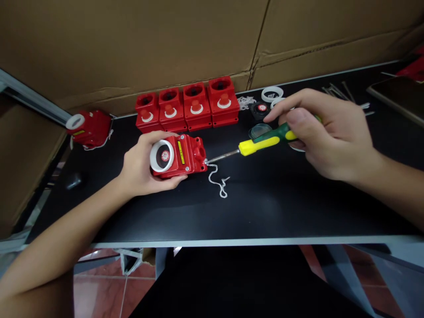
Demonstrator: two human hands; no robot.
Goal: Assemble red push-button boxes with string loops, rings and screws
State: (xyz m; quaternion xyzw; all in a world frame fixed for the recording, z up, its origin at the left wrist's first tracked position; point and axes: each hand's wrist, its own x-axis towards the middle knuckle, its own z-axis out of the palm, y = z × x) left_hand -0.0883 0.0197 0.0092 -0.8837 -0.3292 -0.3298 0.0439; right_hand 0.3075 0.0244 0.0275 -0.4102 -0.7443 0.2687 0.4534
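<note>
My left hand [141,161] is wrapped round a red box [190,154] with a white ring and a yellow label, gripping its left end. In my right hand [326,132] is a screwdriver [260,145] with a yellow and green handle, its fingers closed round the grip. The screwdriver's tip meets a small screw at the right end of the red box. From that same spot a thin white cord [217,182] trails loosely over the black table [251,207].
Several red boxes [198,107] with round openings stand in a row behind. Another red box [94,128] sits far left. White rings [272,94], a clear disc [260,131], a black round part [259,110] and long screws [341,90] lie at the back right. Cardboard [149,39] walls the back.
</note>
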